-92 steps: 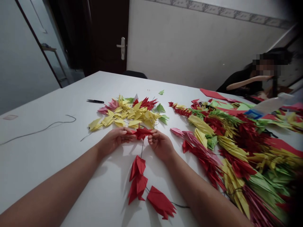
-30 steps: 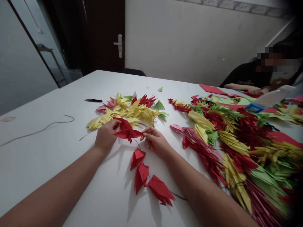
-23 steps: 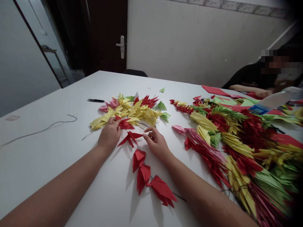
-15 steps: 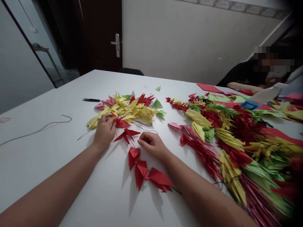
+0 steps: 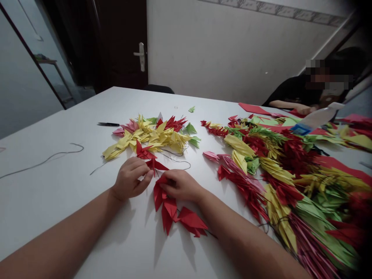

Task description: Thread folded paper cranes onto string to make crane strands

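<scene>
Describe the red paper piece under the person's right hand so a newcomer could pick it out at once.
On the white table, below a mostly yellow heap of folded paper, red pieces lie strung on dark thread. The red paper piece sits under the fingertips of the right hand, unlike the two red pieces lying untouched below it.

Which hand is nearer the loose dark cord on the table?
Left: the left hand lies closer, to the right of the loose dark cord. The right hand is farther off, beyond the left hand, on the red folded paper pieces.
</scene>
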`<control>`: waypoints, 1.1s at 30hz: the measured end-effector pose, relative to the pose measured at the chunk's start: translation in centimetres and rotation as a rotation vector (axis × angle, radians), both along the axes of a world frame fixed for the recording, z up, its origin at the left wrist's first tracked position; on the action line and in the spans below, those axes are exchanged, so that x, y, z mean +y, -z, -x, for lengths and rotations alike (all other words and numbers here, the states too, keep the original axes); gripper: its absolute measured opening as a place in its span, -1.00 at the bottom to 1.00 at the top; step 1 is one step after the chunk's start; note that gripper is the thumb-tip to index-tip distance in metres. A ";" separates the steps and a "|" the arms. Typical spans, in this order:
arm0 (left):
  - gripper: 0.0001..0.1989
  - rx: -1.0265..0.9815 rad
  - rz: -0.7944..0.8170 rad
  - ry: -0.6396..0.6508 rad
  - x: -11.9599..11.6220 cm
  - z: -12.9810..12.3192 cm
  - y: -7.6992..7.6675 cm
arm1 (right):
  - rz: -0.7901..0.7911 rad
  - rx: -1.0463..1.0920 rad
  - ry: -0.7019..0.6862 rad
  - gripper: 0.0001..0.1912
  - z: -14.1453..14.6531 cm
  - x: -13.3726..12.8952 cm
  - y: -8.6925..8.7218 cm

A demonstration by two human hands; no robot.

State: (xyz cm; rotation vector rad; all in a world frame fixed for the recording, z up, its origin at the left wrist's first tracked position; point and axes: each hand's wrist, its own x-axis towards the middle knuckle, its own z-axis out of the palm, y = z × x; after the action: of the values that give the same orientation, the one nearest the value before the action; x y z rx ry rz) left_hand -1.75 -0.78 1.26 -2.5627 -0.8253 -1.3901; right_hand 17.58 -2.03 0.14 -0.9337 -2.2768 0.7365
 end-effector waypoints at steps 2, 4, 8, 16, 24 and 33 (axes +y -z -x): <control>-0.78 0.110 0.064 -0.023 0.1 0.0 0.1 | 0.035 0.050 0.049 -0.97 0.1 0.1 0.2; -0.72 0.236 0.147 -0.031 0.4 0.1 0.2 | 0.093 0.115 0.095 -0.97 0.0 0.3 0.4; -0.62 0.329 0.312 -0.040 0.8 0.2 0.2 | 0.129 0.219 0.200 -0.93 0.0 0.6 0.2; -0.52 0.266 0.395 0.050 0.7 -0.4 -0.1 | 0.098 0.262 0.326 -0.84 0.2 0.7 0.1; -0.73 0.241 0.445 -0.041 0.8 -0.9 0.4 | 0.196 0.380 0.291 -0.80 0.0 0.9 0.4; -0.71 0.017 0.676 0.070 1.1 -0.7 0.3 | 0.552 0.583 0.249 -0.73 -0.2 1.6 0.5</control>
State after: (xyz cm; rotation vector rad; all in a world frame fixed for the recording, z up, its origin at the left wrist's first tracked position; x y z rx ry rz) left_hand -1.07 0.31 0.96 -3.0939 -1.4172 -1.2585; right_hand 17.79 -0.46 -0.40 -1.0415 -1.4423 1.3511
